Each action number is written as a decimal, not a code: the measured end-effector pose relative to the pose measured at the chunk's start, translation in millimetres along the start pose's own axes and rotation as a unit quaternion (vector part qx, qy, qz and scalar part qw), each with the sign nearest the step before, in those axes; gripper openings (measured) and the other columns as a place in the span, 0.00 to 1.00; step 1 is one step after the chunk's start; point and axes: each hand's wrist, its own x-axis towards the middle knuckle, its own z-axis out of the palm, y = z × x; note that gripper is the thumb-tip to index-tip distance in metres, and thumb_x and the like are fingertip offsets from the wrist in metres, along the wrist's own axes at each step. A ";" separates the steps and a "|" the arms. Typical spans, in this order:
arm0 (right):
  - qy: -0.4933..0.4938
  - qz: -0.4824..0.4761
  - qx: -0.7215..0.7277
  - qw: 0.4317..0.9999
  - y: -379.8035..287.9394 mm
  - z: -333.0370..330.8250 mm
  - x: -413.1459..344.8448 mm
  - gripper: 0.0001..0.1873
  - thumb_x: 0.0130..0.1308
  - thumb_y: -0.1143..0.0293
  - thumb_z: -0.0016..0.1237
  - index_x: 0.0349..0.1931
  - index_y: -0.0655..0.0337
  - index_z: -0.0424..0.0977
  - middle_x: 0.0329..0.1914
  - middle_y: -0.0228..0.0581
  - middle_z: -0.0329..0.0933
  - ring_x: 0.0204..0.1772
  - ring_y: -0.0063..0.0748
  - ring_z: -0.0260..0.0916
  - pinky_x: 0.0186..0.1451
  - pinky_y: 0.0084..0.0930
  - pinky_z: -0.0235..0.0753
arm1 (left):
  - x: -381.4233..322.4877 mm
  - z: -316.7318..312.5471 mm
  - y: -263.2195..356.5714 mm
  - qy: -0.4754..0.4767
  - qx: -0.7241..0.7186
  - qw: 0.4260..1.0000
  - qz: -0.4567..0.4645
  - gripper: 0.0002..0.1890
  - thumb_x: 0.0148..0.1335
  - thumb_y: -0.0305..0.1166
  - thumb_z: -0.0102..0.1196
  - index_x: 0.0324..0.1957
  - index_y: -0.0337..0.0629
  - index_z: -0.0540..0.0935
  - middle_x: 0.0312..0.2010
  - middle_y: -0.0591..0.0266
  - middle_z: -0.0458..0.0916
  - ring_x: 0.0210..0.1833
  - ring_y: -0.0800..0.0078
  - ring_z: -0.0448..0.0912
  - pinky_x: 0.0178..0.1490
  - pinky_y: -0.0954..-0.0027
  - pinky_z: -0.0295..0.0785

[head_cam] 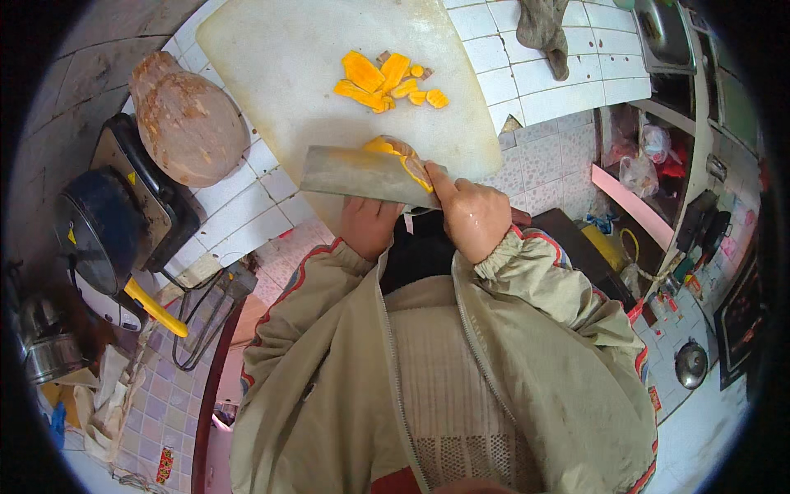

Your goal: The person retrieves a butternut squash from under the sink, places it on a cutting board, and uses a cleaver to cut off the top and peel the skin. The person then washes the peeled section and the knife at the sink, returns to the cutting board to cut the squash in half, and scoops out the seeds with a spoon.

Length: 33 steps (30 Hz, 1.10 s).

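My right hand (475, 213) grips the handle end of a wide-bladed cleaver (358, 171), its index finger stretched towards the blade. Behind the blade, a chunk of orange-fleshed pumpkin (384, 146) with brownish rind shows along the upper edge, near the front of a white cutting board (278, 68). My left hand (370, 225) is below the blade, close to the chunk. Its fingertips are hidden by the metal, so its hold cannot be seen. Farther up the board lie several cut pumpkin pieces (364, 73), some flat slices and some small bits.
A large whole-looking pumpkin (188, 123) rests on the white tiled counter (228, 213) left of the board. Beyond it are a black portable cooker (148, 204) and a dark pan with a yellow handle (154, 305). A grey cloth (546, 37) lies at upper right, near a metal sink (663, 31).
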 end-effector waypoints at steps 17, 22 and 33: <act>-0.052 0.000 0.087 0.995 36.5 2.8 67.5 0.19 0.57 0.73 0.51 0.51 0.52 0.73 0.22 0.47 0.77 0.27 0.51 0.78 0.28 0.44 0.74 | 10.9 1.5 3.1 0.010 -0.042 0.999 -0.025 0.27 0.55 0.34 0.64 0.56 0.34 0.76 0.57 0.48 0.74 0.57 0.48 0.72 0.58 0.51 0.70; -0.098 -0.052 0.055 0.992 38.4 -19.9 56.2 0.23 0.51 0.74 0.53 0.51 0.53 0.74 0.24 0.45 0.78 0.28 0.47 0.78 0.28 0.42 0.74 | 5.0 6.1 2.0 0.018 -0.016 0.999 -0.033 0.23 0.60 0.38 0.61 0.55 0.38 0.79 0.56 0.54 0.75 0.59 0.55 0.72 0.62 0.52 0.69; -0.149 -0.094 0.015 0.984 36.9 -11.7 62.0 0.28 0.47 0.73 0.53 0.54 0.56 0.75 0.27 0.40 0.80 0.29 0.42 0.79 0.30 0.38 0.76 | -4.0 11.6 4.7 0.015 0.023 0.998 -0.048 0.18 0.60 0.40 0.62 0.49 0.41 0.83 0.52 0.57 0.77 0.59 0.57 0.71 0.61 0.54 0.71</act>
